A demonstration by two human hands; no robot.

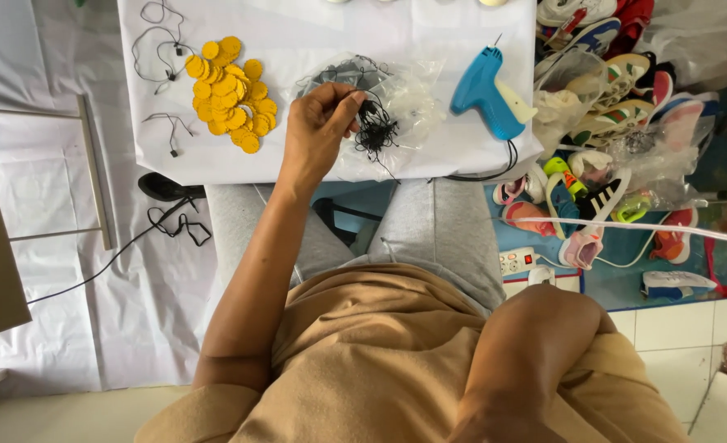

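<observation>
My left hand (318, 131) reaches over the white table (314, 33) and pinches a tangle of thin black strings (374, 127) at the mouth of a clear plastic bag (404, 102). To its left lies a pile of round yellow tags (230, 92). A blue tagging gun (488, 92) rests to the right of the bag. Only my right upper arm and elbow show at the bottom right; the right hand itself is out of sight.
Loose black strings (162, 49) lie at the table's far left. A heap of small colourful shoes (617, 123) fills the floor on the right, beside a white power strip (519, 261). A black cable (158, 221) runs over white sheeting on the left.
</observation>
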